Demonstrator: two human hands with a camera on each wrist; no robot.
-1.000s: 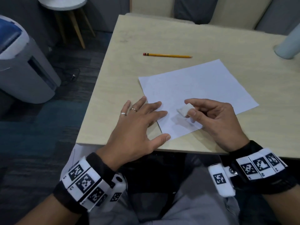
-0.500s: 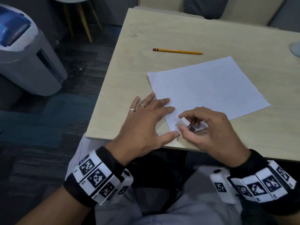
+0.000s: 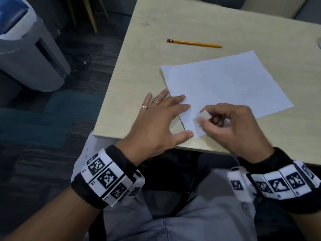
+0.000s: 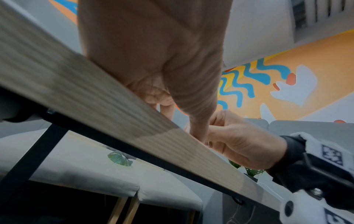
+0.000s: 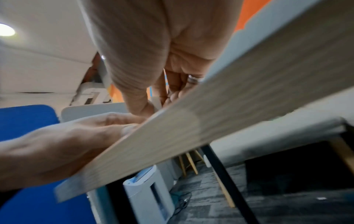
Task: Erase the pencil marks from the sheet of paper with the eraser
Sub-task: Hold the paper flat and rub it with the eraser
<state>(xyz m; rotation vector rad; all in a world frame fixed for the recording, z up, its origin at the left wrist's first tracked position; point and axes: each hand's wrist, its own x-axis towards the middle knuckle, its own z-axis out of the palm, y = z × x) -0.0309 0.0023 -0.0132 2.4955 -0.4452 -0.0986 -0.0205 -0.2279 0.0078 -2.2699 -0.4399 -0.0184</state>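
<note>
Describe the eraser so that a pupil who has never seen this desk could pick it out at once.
Start at the pale wooden table and find the white sheet lying on it. At the sheet's near corner, the right hand pinches the eraser. It is a small whitish block, unlike the long yellow pencil lying beyond the sheet.

You have before you: light wood-grain table (image 3: 132,70); grey patterned carpet (image 3: 52,119); white-and-blue floor appliance (image 3: 31,54); orange wall mural with blue squiggles (image 4: 283,84); round ceiling light (image 5: 5,31).
</note>
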